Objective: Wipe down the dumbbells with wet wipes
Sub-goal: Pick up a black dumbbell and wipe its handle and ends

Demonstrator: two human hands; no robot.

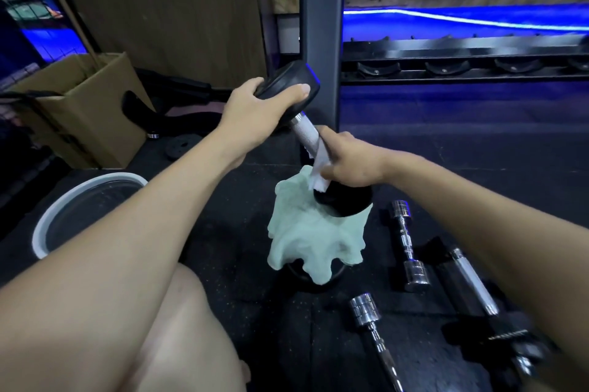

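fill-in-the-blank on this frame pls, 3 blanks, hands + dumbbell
1. The left hand grips the upper ____ head of the tilted dumbbell.
2. The right hand wraps a white wet wipe around the dumbbell's ____ handle.
3. The dumbbell's lower head rests on a pale ____ towel.

Missing words: black; metal; green

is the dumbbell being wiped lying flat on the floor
No, the black dumbbell stands tilted, its lower head on the pale green cloth, while the left hand grips its upper head.
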